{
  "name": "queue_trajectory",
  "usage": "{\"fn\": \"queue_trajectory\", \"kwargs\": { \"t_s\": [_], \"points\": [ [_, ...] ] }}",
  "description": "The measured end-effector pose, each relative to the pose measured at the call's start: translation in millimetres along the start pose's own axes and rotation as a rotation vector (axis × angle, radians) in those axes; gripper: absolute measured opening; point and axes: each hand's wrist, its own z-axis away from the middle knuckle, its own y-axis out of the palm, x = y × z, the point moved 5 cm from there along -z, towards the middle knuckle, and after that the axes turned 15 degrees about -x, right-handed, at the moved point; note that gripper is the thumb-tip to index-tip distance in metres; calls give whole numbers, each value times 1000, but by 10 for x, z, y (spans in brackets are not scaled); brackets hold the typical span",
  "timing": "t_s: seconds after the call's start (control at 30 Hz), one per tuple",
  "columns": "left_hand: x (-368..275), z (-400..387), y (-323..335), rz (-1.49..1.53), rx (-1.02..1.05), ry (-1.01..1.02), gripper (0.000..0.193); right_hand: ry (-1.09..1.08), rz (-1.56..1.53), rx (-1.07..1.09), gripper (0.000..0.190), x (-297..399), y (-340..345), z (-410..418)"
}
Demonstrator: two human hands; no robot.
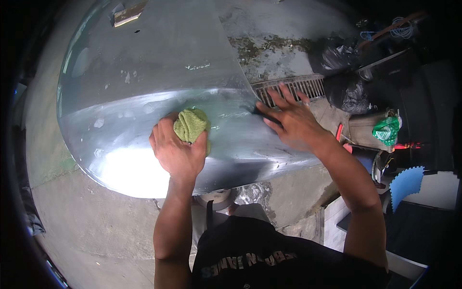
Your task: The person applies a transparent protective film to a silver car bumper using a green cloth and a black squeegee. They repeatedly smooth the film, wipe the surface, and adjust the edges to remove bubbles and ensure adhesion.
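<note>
A large curved sheet of grey, glossy material (137,108), possibly metal or a car panel, spreads before me, with pale spots and wet-looking smears on it. My left hand (180,148) grips a bunched yellow-green cloth (190,125) and presses it on the middle of the panel. My right hand (292,121), slightly blurred, is over the panel's right edge, fingers spread; a dark shape lies under its fingers, and I cannot tell whether it is a thing or a shadow.
A metal drain grate (310,86) runs beyond the panel's right edge. Black plastic bags (352,95), a green bag (386,130) and a blue foam mat (406,186) are at the right. A small block (129,15) rests at the panel's far end. Wet concrete floor (296,191) lies below.
</note>
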Motion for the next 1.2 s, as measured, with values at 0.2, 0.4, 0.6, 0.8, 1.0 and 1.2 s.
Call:
{"fn": "queue_trajectory", "kwargs": {
  "t_s": [0.2, 0.4, 0.6, 0.8, 1.0, 1.2],
  "points": [
    [-62, -16, 26, 4, -1, 8, 61, 39, 24, -22, 48, 70, 23, -250],
    [-3, -4, -13, -21, -6, -25, 58, 78, 42, 57, 50, 80, -65, 135],
    [-79, -32, 40, -8, 3, -29, 54, 104, 16, -7, 50, 139, 9, -275],
    [9, -7, -8, -22, -13, -59, 52, 210, -24, 100, 50, -34, -268, 942],
    [-53, 13, 19, -73, -12, -70, 54, 174, 4, 113, 50, -282, -350, 1412],
    [-49, 6, 44, -76, 19, -119, 55, 77, -61, -39, 51, -75, -41, 383]
  ]
}}
